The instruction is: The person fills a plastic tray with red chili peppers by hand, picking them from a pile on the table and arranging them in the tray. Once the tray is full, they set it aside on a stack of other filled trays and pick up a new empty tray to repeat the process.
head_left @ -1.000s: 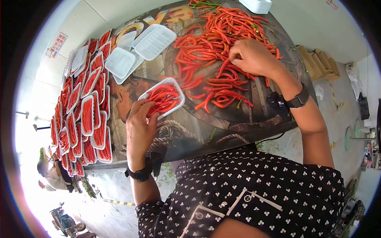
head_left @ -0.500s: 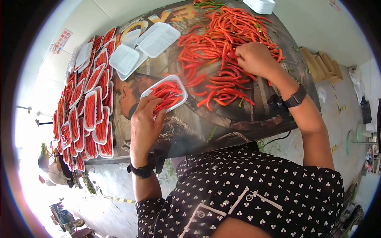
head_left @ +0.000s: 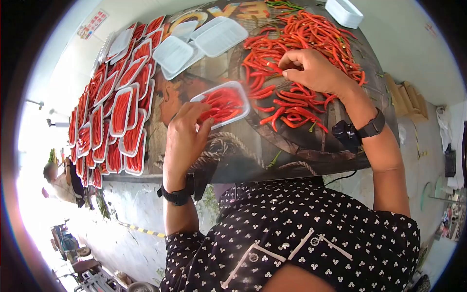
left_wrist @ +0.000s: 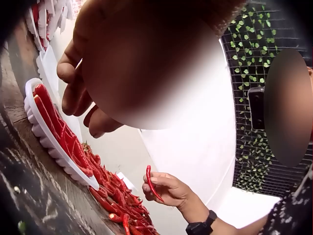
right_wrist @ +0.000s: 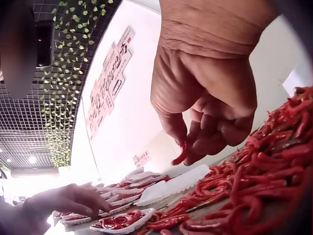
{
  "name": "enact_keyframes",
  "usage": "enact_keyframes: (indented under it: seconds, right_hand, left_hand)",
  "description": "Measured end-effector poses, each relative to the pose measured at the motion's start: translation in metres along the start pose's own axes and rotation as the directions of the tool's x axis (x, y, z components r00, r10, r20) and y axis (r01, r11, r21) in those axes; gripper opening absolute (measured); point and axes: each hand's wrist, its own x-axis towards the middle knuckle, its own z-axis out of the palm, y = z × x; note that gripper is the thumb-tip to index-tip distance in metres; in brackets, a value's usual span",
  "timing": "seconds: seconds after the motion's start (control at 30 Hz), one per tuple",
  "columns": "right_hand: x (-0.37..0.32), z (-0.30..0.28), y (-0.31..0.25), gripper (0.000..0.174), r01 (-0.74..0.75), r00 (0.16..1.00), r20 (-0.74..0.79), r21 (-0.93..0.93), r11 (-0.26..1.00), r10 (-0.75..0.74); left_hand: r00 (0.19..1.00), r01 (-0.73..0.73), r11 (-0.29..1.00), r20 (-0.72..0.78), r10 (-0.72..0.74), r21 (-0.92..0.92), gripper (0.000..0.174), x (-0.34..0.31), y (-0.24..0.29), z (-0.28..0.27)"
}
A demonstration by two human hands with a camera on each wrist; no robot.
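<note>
While the left hand [head_left: 187, 134] curls loosely, the right grip [head_left: 316, 73] pinches a pepper [head_left: 274, 67] (one end jutting out).

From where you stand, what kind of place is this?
Probably a small produce-packing workspace: a loose heap of red chilies on the table, many chili-filled white trays massed at one end, and empty trays beside them.

The printed worktop [head_left: 168, 163] carries loose red peppers [head_left: 316, 36], some green ones [head_left: 284, 5] at the far edge, a part-filled tray [head_left: 245, 109], a few unfilled trays [head_left: 221, 39] and many packed trays [head_left: 121, 109] crowded together.
</note>
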Motion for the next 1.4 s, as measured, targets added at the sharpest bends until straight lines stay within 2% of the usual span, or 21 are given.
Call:
enact_keyframes:
  seconds: [0.03,0.07,0.1,0.17,0.23,0.33,0.47,0.53,0.57,0.63,0.67,0.73,0.8,0.97,1.07,1.13,1.27,1.4]
  right_hand:
    - [0.005,0.006,-0.003,0.026,0.067,0.998,0.006,-0.103,0.992,-0.067]
    - [0.010,0.013,-0.008,0.019,0.082,0.997,0.014,-0.114,0.990,-0.081]
    - [0.015,0.019,-0.012,0.019,0.091,0.996,0.021,-0.112,0.990,-0.089]
    - [0.025,0.032,-0.021,0.018,0.127,0.992,0.035,-0.175,0.976,-0.123]
    - [0.033,0.046,-0.030,0.018,0.134,0.991,0.040,-0.109,0.985,-0.130]
    - [0.046,0.063,-0.037,0.018,0.216,0.976,0.042,-0.174,0.961,-0.212]
    - [0.057,0.066,-0.028,0.016,0.236,0.971,-0.002,-0.187,0.954,-0.240]
    - [0.060,0.058,-0.019,0.012,0.179,0.974,-0.064,-0.368,0.912,-0.217]
    - [0.059,0.056,-0.012,0.012,0.190,0.972,-0.057,-0.368,0.910,-0.226]
    - [0.059,0.052,0.001,0.009,0.126,0.962,-0.135,-0.550,0.826,-0.236]
    - [0.060,0.051,0.003,0.009,0.140,0.960,-0.128,-0.549,0.824,-0.248]
    - [0.058,0.052,0.002,0.007,0.031,0.995,-0.058,-0.566,0.824,-0.077]
    - [0.058,0.056,0.008,0.007,0.051,0.995,-0.038,-0.563,0.825,-0.088]
    - [0.058,0.057,0.012,0.010,0.069,0.995,-0.031,-0.518,0.852,-0.099]
    - [0.057,0.053,0.013,0.010,0.079,0.995,-0.013,-0.453,0.888,-0.095]
    - [0.056,0.054,0.016,0.010,0.087,0.994,-0.021,-0.448,0.890,-0.108]
    - [0.055,0.054,0.018,0.011,0.083,0.994,-0.027,-0.446,0.891,-0.106]
    - [0.052,0.054,0.021,0.012,0.109,0.990,-0.032,-0.437,0.893,-0.137]
  left_hand:
    - [1.000,0.010,1.000,-0.005,-0.010,0.008,0.022,-0.001,0.000,-0.004]
    - [0.998,0.060,0.998,-0.017,-0.059,0.024,0.021,-0.001,0.000,-0.007]
    - [0.994,0.108,0.993,-0.031,-0.107,0.038,0.021,-0.002,0.000,-0.010]
    - [0.993,0.102,0.994,-0.068,-0.098,0.051,0.021,-0.004,-0.005,-0.012]
    - [0.990,0.114,0.993,-0.084,-0.111,0.037,0.021,-0.006,-0.009,-0.014]
    - [0.991,0.085,0.996,-0.103,-0.081,0.031,0.022,-0.008,-0.015,-0.015]
    - [0.985,0.113,0.992,-0.133,-0.105,0.052,0.023,-0.013,-0.027,-0.014]
    - [0.969,0.227,0.974,-0.099,-0.226,0.007,0.027,-0.018,-0.040,-0.012]
    - [0.967,0.234,0.972,-0.108,-0.231,0.009,0.027,-0.018,-0.044,-0.010]
    - [0.949,0.308,0.951,-0.052,-0.309,-0.035,0.030,-0.017,-0.050,-0.008]
    - [0.948,0.316,0.948,-0.023,-0.317,-0.041,0.035,-0.016,-0.052,-0.007]
    - [0.945,0.325,0.943,-0.018,-0.327,-0.076,0.040,-0.013,-0.051,-0.002]
    - [0.945,0.328,0.940,0.023,-0.327,-0.099,0.051,-0.010,-0.055,0.002]
    - [0.946,0.323,0.941,0.052,-0.320,-0.102,0.054,-0.005,-0.060,0.003]
    - [0.921,0.389,0.909,0.072,-0.382,-0.150,0.055,-0.005,-0.063,0.002]
    - [0.862,0.507,0.809,0.206,-0.464,-0.298,0.055,-0.003,-0.064,0.002]
    - [0.855,0.519,0.757,0.268,-0.445,-0.397,0.052,-0.002,-0.060,0.000]
    - [0.867,0.499,0.730,0.255,-0.429,-0.467,0.055,-0.005,-0.066,0.000]
